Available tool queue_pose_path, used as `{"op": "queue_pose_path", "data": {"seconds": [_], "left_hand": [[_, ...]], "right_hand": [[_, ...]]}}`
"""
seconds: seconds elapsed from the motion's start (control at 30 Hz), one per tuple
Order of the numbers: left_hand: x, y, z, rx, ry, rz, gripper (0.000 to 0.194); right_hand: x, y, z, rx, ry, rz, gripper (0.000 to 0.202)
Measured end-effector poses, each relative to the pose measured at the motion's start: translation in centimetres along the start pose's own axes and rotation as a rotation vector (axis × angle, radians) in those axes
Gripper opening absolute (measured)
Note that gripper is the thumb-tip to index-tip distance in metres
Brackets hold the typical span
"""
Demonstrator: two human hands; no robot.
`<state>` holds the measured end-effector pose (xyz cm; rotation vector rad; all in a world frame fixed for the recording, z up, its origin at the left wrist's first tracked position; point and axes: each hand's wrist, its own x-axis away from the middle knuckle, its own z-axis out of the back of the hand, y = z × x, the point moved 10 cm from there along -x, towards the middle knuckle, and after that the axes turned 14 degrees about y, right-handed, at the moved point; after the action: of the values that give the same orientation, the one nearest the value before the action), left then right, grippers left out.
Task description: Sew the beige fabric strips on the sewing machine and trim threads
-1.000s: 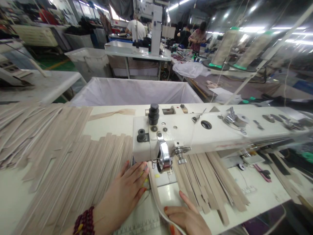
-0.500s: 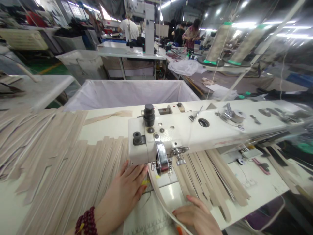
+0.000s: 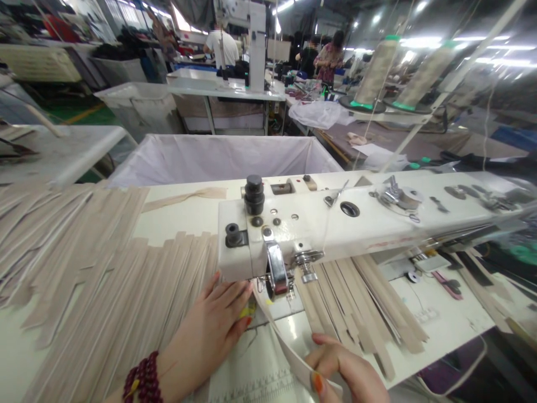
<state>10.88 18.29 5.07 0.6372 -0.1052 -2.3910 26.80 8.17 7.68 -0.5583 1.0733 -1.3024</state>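
Observation:
A beige fabric strip [image 3: 289,351] curves from under the head of a white sewing machine [image 3: 323,224] toward me. My right hand [image 3: 342,369] pinches its near part between thumb and fingers. Flat beside the needle area lies my left hand [image 3: 220,313], fingers stretched out, their tips partly hidden under the machine head. A dark red bead bracelet [image 3: 142,378] circles the left wrist. The metal thread take-up guard [image 3: 276,268] stands just right of the left fingertips. Whether the left fingers touch the strip I cannot tell.
Many beige strips [image 3: 142,296] cover the table's left; more strips [image 3: 352,308] lie right of the needle. A lined bin [image 3: 230,159] stands behind the machine. Thread cones [image 3: 375,73] and pink-handled snips [image 3: 448,285] are at right. People work in the background.
My right hand has closed on the strip and lifted its near end slightly, turning the strip's face. My left hand has stayed nearly in place.

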Motion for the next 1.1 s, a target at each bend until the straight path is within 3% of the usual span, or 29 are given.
{"op": "queue_pose_path", "data": {"seconds": [0.23,0.57,0.77,1.1], "left_hand": [[-0.8,-1.1,-0.3,0.009,-0.035,0.056,0.028],[-0.5,-2.1,-1.1,-0.01,-0.004,0.03,0.026],[0.0,-2.7,-2.3,-0.011,-0.085,0.062,0.029],[-1.0,-1.8,-0.5,-0.057,0.067,-0.038,0.028]], "right_hand": [[-1.6,2.0,-0.8,-0.131,0.011,-0.21,0.017],[-3.7,3.3,-1.9,-0.029,0.028,-0.318,0.015],[-5.2,2.6,-2.7,0.187,-0.049,-0.189,0.012],[-7.6,0.1,-4.2,0.408,-0.083,0.095,0.012]]}}
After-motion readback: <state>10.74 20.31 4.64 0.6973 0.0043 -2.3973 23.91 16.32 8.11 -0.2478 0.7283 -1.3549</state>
